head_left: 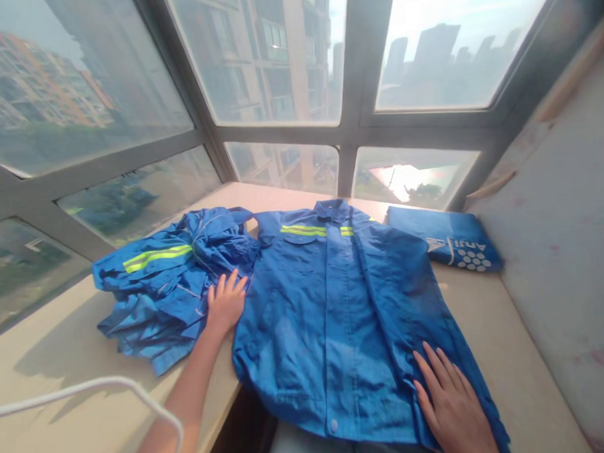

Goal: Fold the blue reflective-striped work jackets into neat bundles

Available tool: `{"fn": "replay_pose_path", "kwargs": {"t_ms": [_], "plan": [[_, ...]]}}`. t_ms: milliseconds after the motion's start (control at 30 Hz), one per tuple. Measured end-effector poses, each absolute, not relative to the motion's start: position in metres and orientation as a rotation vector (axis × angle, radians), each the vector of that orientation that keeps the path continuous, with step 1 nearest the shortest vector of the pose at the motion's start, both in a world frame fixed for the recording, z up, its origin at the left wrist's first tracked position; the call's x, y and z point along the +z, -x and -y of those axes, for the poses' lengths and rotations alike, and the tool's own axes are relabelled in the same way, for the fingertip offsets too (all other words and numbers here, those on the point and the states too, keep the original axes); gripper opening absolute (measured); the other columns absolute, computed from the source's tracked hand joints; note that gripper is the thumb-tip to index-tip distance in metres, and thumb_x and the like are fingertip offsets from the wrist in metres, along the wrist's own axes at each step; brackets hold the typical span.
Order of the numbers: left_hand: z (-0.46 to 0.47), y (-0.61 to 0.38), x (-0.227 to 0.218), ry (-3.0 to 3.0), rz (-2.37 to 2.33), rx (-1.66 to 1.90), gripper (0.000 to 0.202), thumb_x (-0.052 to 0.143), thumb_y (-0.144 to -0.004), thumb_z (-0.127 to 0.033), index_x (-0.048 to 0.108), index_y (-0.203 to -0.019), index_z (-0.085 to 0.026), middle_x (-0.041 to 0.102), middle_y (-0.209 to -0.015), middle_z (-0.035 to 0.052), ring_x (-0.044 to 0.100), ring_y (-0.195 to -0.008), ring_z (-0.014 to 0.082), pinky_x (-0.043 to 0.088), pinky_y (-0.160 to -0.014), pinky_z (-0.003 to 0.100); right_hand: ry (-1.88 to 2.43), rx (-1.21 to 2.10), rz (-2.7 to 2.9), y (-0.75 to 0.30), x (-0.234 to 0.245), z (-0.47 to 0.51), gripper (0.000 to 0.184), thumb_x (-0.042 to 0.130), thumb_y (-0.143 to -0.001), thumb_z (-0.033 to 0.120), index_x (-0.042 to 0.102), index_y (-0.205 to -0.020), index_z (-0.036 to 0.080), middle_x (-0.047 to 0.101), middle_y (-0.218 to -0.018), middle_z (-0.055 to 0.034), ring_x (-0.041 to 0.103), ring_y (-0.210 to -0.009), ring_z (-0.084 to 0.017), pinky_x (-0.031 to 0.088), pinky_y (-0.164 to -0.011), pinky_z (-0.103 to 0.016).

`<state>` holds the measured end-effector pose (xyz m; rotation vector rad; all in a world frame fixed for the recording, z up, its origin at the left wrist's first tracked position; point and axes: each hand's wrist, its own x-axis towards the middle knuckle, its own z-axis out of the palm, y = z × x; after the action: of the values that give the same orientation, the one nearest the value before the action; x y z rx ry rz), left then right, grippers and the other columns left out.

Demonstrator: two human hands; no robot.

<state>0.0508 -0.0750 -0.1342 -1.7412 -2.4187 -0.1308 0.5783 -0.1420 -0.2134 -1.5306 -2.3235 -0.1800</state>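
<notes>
A blue work jacket with yellow-green reflective stripes lies spread front side up, its collar toward the windows and its hem hanging over the front edge of the ledge. My right hand rests on the jacket's lower right side, fingers stretched out and flat. Between the jacket and a crumpled pile of blue clothing is my left hand, its fingers spread and touching the cloth at the pile's right edge. The pile has a reflective stripe of the same colour. Neither hand grips any cloth.
A folded blue package with white print lies at the back right of the pale ledge. Framed windows rise behind and to the left. A white cable loops across the lower left. A pale wall borders the right.
</notes>
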Motion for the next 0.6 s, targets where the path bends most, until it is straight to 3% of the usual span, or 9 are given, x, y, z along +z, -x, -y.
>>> {"fn": "replay_pose_path", "kwargs": {"t_ms": [267,467,533,600], "plan": [[0.042,0.004,-0.148,1.755,2.498,-0.211,0.049,0.027,-0.1,-0.023,0.051,-0.143,-0.021,0.038,-0.158,0.0088,0.033,-0.141,0.0342,0.025,-0.112,0.062,1.438,-0.258,2.327,-0.585,-0.22,0.14,0.058,0.044,-0.092,0.041,0.044,-0.147,0.023,0.045,-0.153,-0.0094,0.047,-0.135,-0.035,0.038,-0.108,-0.05],[0.027,0.002,-0.135,1.643,2.499,-0.362,0.043,0.043,-0.091,-0.015,0.065,-0.127,-0.017,0.043,-0.152,0.0148,0.026,-0.145,0.038,0.014,-0.118,0.058,1.396,-0.274,2.286,-0.585,-0.223,0.135,0.07,0.043,-0.091,0.041,0.024,-0.158,0.029,0.044,-0.154,-0.0058,0.052,-0.13,-0.036,0.04,-0.103,-0.05],[0.018,-0.013,-0.134,1.687,2.544,-0.505,0.042,0.045,-0.088,-0.016,0.066,-0.125,-0.017,0.048,-0.148,0.0137,0.032,-0.142,0.0345,0.02,-0.118,0.051,1.378,-0.293,2.302,-0.587,-0.225,0.133,0.073,0.045,-0.09,0.041,0.023,-0.158,0.029,0.044,-0.154,-0.0062,0.053,-0.128,-0.037,0.04,-0.102,-0.05],[0.006,-0.027,-0.137,1.753,2.631,-0.629,0.04,0.045,-0.088,-0.018,0.067,-0.121,-0.018,0.06,-0.135,0.0119,0.049,-0.13,0.0298,0.033,-0.113,0.042,1.349,-0.313,2.339,-0.591,-0.228,0.13,0.075,0.047,-0.089,0.041,0.022,-0.158,0.029,0.043,-0.154,-0.0067,0.054,-0.127,-0.037,0.04,-0.101,-0.05]]}}
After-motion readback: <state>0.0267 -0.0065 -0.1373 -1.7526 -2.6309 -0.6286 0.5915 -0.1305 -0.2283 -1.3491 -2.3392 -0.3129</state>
